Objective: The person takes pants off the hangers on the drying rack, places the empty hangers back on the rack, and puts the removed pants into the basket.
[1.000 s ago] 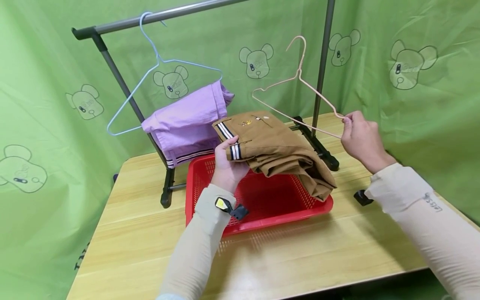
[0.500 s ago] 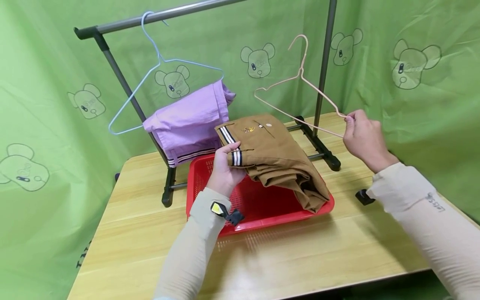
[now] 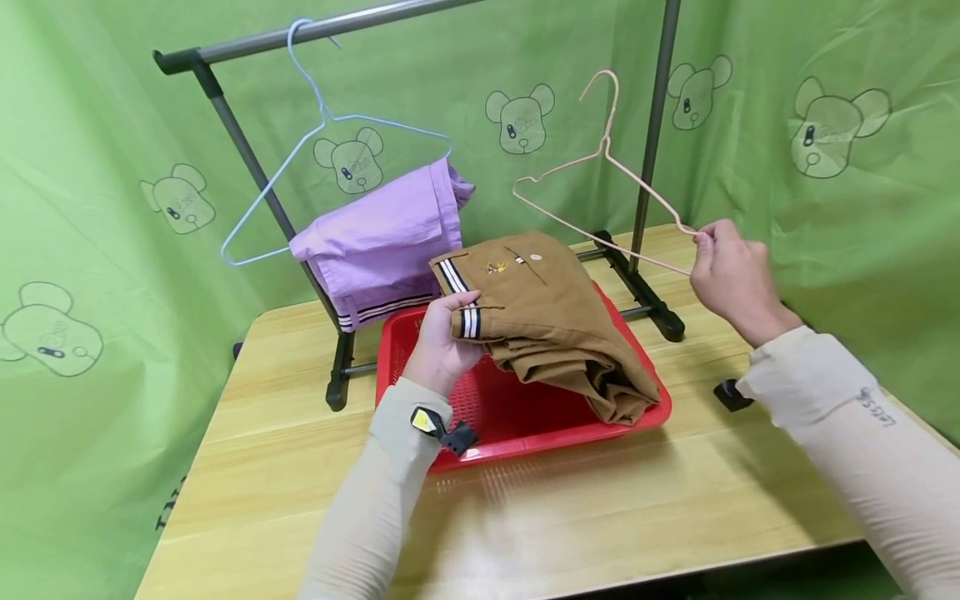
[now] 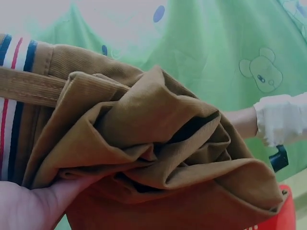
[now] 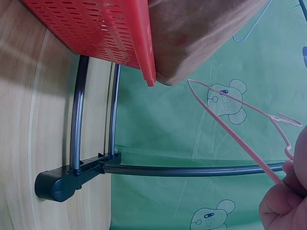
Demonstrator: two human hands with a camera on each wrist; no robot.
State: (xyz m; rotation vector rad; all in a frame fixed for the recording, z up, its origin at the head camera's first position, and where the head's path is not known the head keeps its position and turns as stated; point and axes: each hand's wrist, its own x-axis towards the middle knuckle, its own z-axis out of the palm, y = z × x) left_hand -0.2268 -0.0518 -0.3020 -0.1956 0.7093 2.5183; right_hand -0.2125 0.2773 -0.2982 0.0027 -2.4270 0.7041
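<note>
Head view showed the left hand (image 3: 442, 342) gripping brown trousers (image 3: 555, 292) by the waistband (image 3: 452, 276), the right hand (image 3: 731, 271) pinching a pink hanger (image 3: 606, 143), probably best held level.

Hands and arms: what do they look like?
Left hand and right hand are bare. Both sleeves are long and cream; the right sleeve bears dark lettering. A black device with a yellow patch sits on the left cuff, a black piece by the right.

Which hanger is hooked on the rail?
The blue hanger, bearing the purple garment; the pink hanger is off the rail, held by the right hand.
</note>
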